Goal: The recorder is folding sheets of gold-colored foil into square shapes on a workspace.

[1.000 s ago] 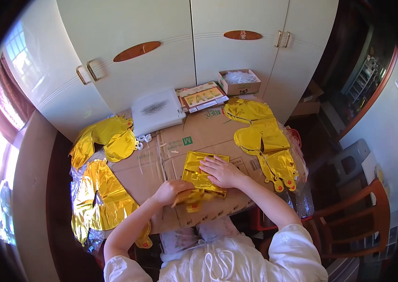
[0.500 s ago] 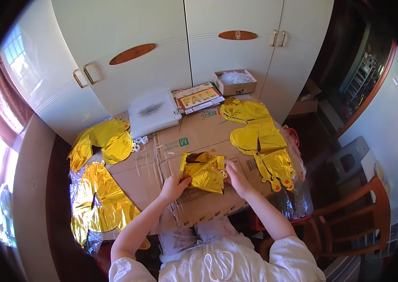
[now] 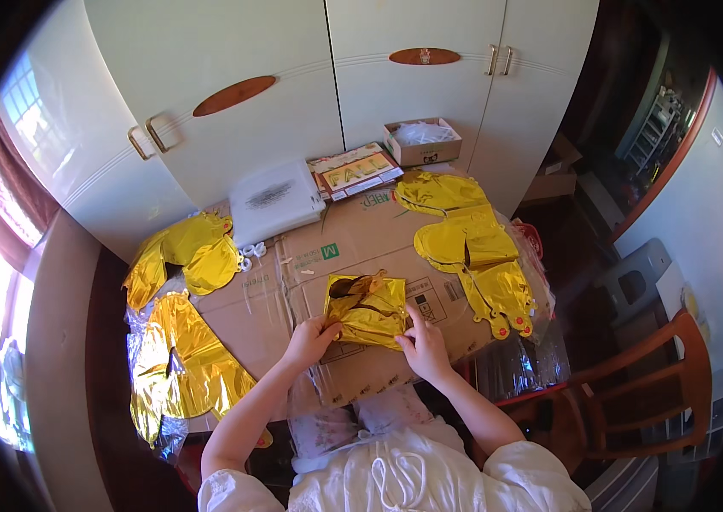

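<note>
Gold foil balloon (image 3: 367,309) held flat on cardboard sheet (image 3: 327,256), centre of table, betw. both hands. Left hand (image 3: 310,340): fingers pinched on balloon's lower-left edge. Right hand (image 3: 424,348): fingers pressed on lower-right edge, grip partly hidden, closure can't be told. More gold foil balloons piled at left (image 3: 182,264) & right (image 3: 468,247). White bag (image 3: 274,200) lain near cupboard doors (image 3: 233,94).

Crumpled gold foil balloon (image 3: 367,309), near centre of the cardboard.
Deflated and shiny, it lies folded and creased, its near corners pinched.
</note>
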### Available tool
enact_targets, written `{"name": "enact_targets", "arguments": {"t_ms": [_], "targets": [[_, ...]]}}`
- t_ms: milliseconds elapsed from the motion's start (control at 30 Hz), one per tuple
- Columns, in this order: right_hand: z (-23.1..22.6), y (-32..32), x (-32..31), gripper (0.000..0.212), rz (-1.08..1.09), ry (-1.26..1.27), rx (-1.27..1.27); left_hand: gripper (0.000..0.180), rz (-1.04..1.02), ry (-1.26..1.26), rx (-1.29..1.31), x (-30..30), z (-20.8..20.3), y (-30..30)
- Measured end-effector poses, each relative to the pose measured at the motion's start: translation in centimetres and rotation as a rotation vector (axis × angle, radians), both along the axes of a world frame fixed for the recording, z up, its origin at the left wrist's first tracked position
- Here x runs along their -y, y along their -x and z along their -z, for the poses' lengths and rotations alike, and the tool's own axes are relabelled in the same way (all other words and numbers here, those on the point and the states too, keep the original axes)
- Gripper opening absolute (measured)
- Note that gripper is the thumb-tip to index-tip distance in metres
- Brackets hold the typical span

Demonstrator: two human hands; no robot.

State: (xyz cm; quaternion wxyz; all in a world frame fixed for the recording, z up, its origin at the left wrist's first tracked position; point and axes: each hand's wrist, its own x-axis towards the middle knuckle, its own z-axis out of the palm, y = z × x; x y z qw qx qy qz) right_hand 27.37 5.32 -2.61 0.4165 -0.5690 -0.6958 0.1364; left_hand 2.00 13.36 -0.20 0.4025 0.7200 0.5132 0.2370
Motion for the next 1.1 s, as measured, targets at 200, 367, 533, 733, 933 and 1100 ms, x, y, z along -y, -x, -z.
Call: {"name": "enact_targets", "arguments": {"t_ms": [200,367,533,733,933,1100], "targets": [[-1.0,0.9,0.7,0.084,0.016,-0.006,-0.041,0.029,-0.028,0.000,0.058,-0.1,1.1,0.1],[-0.1,0.6,0.4,0.090,0.005,-0.013,0.036,0.028,0.012,0.016,0.080,-0.4,1.5,0.7],[0.4,0.5,0.2,0.089,0.024,0.009,-0.018,0.030,0.084,0.066,0.137,-0.9,1.8,2.1],[-1.2,1.1,0.2,0.079,0.044,0.009,-0.059,0.032,-0.016,0.031,-0.032,0.6,-0.9,2.4],[-0.4,1.8,0.0,0.071,0.133,-0.080,0.080,0.031,-0.086,0.075,0.100,0.1,0.7,2.1],[-0.1,1.9,-0.4,0.068,0.171,-0.011,0.149,0.031,-0.176,0.412,0.272,0.2,-1.3,1.6]]}}
